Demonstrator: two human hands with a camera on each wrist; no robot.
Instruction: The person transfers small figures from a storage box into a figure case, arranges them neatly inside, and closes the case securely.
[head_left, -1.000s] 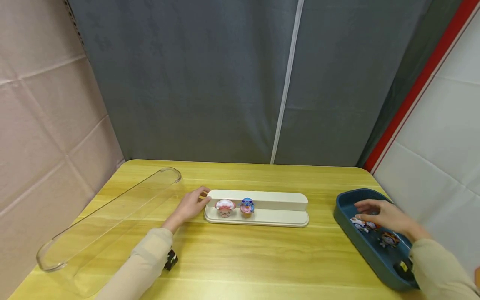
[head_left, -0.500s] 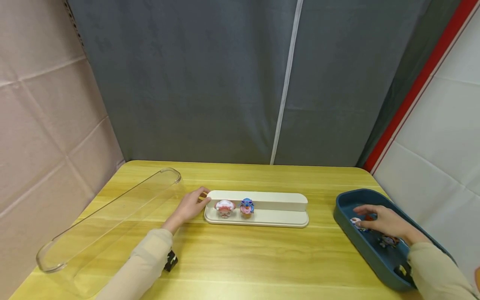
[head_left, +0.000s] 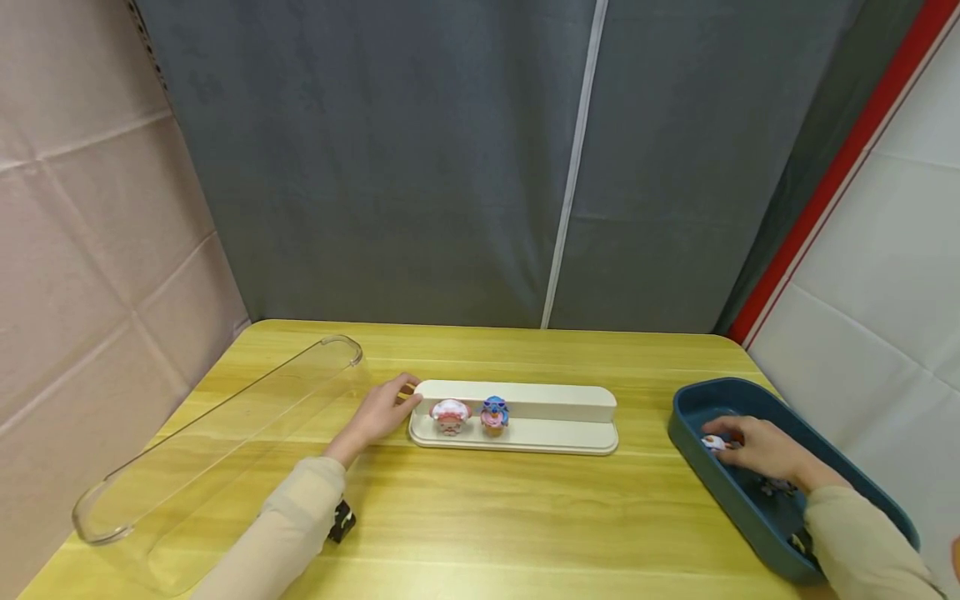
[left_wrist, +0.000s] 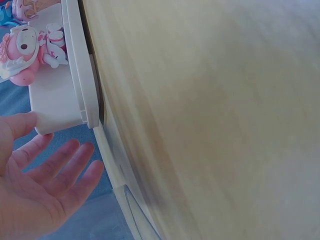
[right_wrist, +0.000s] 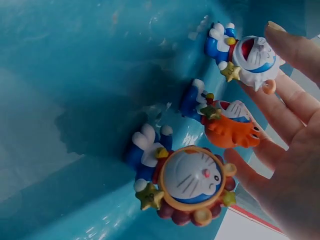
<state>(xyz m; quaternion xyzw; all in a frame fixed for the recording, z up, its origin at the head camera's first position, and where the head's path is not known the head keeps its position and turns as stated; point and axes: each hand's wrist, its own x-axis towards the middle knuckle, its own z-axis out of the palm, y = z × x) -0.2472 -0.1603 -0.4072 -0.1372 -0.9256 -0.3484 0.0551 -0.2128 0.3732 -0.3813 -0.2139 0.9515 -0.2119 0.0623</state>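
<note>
My left hand (head_left: 380, 410) rests at the left end of a cream stepped display base (head_left: 558, 435), thumb and index fingertip touching its corner, the other fingers loosely extended. On the base stand a pink-and-white figurine (head_left: 451, 417) and a blue one with a pink-and-brown lower part (head_left: 494, 415). My right hand (head_left: 765, 450) reaches into a dark teal tray (head_left: 712, 500). In the right wrist view its thumb and fingers pinch the head of a white-hooded Doraemon figurine (right_wrist: 255, 57). Beside it lie an orange-hooded Doraemon figurine (right_wrist: 232, 127) and a flower-rimmed one (right_wrist: 190, 180).
A long clear plastic cover (head_left: 225, 442) lies on the left of the wooden table (head_left: 525, 525). A small black object (head_left: 342, 522) sits beside the left sleeve. A dark item (head_left: 802, 543) is partly hidden in the tray's near end. A grey curtain (head_left: 390, 167) hangs behind.
My right hand has lowered into the tray and closed its fingers on the white-hooded figurine, covering the orange one in the head view. My left hand and the display base have stayed still.
</note>
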